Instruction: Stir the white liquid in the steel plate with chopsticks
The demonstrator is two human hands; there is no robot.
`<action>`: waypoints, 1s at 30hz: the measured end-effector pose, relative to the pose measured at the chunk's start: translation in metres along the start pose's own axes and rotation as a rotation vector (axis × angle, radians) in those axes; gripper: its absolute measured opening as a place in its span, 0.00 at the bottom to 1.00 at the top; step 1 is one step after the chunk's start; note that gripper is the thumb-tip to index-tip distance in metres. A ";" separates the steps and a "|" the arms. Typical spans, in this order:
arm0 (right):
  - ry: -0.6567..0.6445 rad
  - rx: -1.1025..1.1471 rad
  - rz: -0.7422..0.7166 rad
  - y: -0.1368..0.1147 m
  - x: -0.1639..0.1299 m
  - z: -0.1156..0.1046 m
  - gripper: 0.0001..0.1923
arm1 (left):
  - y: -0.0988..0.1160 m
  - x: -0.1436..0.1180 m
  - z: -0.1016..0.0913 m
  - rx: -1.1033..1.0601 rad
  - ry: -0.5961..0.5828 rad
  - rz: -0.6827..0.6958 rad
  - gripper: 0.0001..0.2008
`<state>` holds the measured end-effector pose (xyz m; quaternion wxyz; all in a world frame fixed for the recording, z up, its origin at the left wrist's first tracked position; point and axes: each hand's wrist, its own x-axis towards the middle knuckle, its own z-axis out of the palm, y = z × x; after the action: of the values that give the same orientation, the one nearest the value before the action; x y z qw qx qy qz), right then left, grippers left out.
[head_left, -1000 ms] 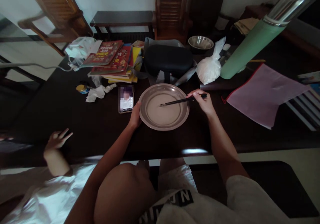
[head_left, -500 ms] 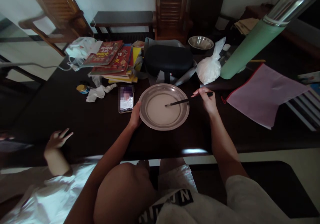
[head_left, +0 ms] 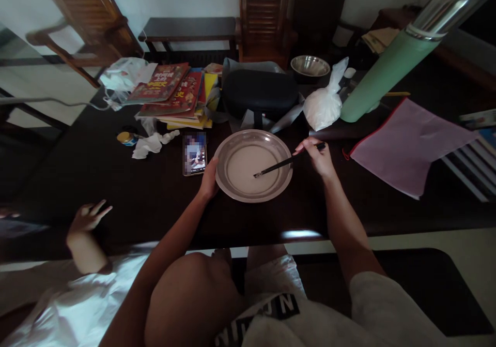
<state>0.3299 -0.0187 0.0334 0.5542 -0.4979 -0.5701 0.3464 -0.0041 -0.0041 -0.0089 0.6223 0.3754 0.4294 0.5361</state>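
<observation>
A round metal bowl point(head_left: 232, 141) with pale batter sits on the dark table in front of me. My left hand point(head_left: 210, 179) grips its left rim. My right hand point(head_left: 316, 156) holds dark chopsticks point(head_left: 276, 167) at the bowl's right side, their tips dipped in the batter near the middle.
A lit phone point(head_left: 195, 153) lies left of the bowl. Behind are stacked books point(head_left: 174, 93), a black case point(head_left: 259, 92), a white plastic bag point(head_left: 323, 106), a small steel bowl point(head_left: 310, 65), a green flask point(head_left: 383, 73) and a pink pouch point(head_left: 411, 145). Another person's hand point(head_left: 87, 219) rests at the table's left edge.
The chopstick tips moved through the batter, first to the right and then toward me. My right hand shifted slightly. The left hand stayed on the rim.
</observation>
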 end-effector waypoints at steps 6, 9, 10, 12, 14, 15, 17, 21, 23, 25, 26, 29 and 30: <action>-0.029 -0.019 -0.022 -0.002 -0.001 0.004 0.26 | -0.001 0.001 -0.002 0.032 0.017 0.022 0.21; 0.082 0.038 -0.012 0.000 0.000 0.000 0.27 | 0.000 0.000 -0.001 0.042 0.014 0.012 0.20; 0.079 0.045 -0.007 0.000 0.000 -0.001 0.27 | 0.000 0.000 -0.001 0.053 0.014 0.021 0.20; 0.011 0.027 0.005 -0.002 -0.001 0.001 0.27 | 0.001 0.000 -0.001 0.067 0.016 0.043 0.20; -0.072 -0.007 0.004 -0.004 -0.002 0.004 0.27 | 0.000 0.000 -0.001 0.064 0.019 0.040 0.20; -0.092 -0.021 -0.005 -0.005 -0.002 0.005 0.27 | 0.000 0.001 -0.001 0.055 0.020 0.029 0.20; -0.056 -0.023 -0.017 -0.006 -0.002 0.005 0.26 | 0.000 0.001 -0.002 0.038 0.019 0.009 0.20; 0.082 0.031 -0.010 -0.003 -0.001 0.001 0.27 | -0.001 0.001 -0.001 0.019 0.000 0.014 0.20; 0.031 0.029 -0.005 -0.003 -0.002 0.001 0.27 | -0.001 0.000 -0.001 0.025 -0.007 0.027 0.20; -0.070 0.006 0.004 -0.004 -0.002 0.004 0.27 | -0.001 0.000 0.000 0.030 -0.001 0.032 0.21; -0.107 -0.006 0.005 -0.004 -0.003 0.005 0.27 | -0.001 0.000 0.000 0.030 0.003 0.028 0.21; -0.077 -0.023 0.000 -0.005 -0.001 0.004 0.26 | 0.000 0.000 0.001 0.031 0.009 0.015 0.20; -0.025 -0.015 -0.004 -0.004 -0.001 0.002 0.25 | 0.001 0.000 0.001 0.031 0.007 0.013 0.20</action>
<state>0.3272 -0.0202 0.0369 0.5439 -0.4963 -0.5807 0.3472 -0.0035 -0.0043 -0.0076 0.6114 0.3858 0.4376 0.5346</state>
